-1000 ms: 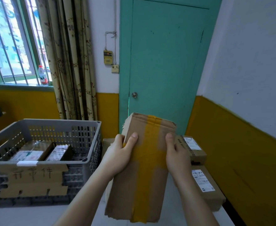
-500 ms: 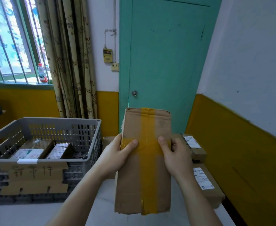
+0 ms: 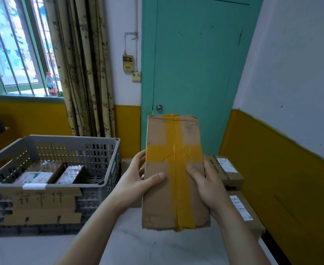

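Cardboard parcel (image 3: 174, 169), crossed with yellow tape, is held upright above the tabletop (image 3: 138, 245). The left hand (image 3: 136, 180) and right hand (image 3: 207, 186) each keep a curled grip on one side. Judging by this, it is mid-inspection and not yet sorted, perhaps into the grey crate (image 3: 71, 139).

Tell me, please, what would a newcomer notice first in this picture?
First, the cardboard parcel crossed with yellow tape, held up in the centre by the left hand and the right hand. Then the teal door behind it, and the grey crate at the left with smaller parcels inside.
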The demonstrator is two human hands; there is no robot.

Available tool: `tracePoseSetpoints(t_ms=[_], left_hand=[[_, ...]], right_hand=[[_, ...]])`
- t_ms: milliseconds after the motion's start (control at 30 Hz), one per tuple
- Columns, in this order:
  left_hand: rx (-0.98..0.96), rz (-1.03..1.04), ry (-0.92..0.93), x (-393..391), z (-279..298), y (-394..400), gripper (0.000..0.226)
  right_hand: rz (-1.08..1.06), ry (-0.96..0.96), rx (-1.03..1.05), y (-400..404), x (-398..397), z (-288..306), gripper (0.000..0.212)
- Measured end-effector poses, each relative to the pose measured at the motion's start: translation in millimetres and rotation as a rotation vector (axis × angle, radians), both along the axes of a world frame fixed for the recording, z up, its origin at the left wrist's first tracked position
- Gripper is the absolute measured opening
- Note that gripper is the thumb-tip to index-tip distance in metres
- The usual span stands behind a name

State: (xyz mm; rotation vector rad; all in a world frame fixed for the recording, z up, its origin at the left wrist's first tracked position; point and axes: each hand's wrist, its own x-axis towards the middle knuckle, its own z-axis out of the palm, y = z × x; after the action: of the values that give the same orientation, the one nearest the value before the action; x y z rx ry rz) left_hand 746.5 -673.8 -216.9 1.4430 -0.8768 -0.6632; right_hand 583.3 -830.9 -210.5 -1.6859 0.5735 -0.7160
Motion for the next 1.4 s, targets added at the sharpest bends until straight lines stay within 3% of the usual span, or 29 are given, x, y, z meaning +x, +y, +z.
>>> tracePoseSetpoints(t_ms=[100, 267, 567, 800, 933, 1000, 1133, 1267, 1400], left_hand=[[-0.036, -0.024, 0.009, -1.8, -3.8, -1.6, 0.08], [-0.062, 0.028, 0.033, 10.6, 5.3, -0.1, 0.078], [0.04, -0.018, 0.066, 15.4, 7.3, 2.7, 0.07], [0.02, 0.018, 0.177, 17.0, -1.1, 5.8, 0.045], [-0.02, 0.046, 0.321, 16.7, -5.0, 8.5, 0.039], [-0.028, 0.059, 0.355, 17.3, -6.7, 10.1, 0.043], [-0.043, 0.07, 0.378, 20.4, -10.3, 11.4, 0.044], [-0.056, 0.068, 0.39, 22.7, -11.0, 13.2, 0.025], [-0.065, 0.06, 0.398, 23.8, -14.4, 15.5, 0.023]], right_hand=[[0.03, -0.021, 0.032, 1.5, 1.8, 1.0, 0.043], [0.17, 0.01, 0.023, 7.8, -4.8, -4.9, 0.065], [0.147, -0.002, 0.031, 7.4, -2.2, -7.9, 0.071], [0.149, -0.1, 0.124, 12.5, -2.5, -3.1, 0.041], [-0.01, -0.002, 0.005, 8.2, -1.2, -7.6, 0.03], [-0.045, 0.061, -0.046, 4.3, -1.4, -12.7, 0.04], [-0.07, 0.182, 0.01, 0.8, -3.0, -17.5, 0.083], [-0.103, 0.219, 0.08, -1.0, -6.2, -20.3, 0.106], [-0.151, 0.215, 0.119, -4.0, -7.0, -22.4, 0.119]])
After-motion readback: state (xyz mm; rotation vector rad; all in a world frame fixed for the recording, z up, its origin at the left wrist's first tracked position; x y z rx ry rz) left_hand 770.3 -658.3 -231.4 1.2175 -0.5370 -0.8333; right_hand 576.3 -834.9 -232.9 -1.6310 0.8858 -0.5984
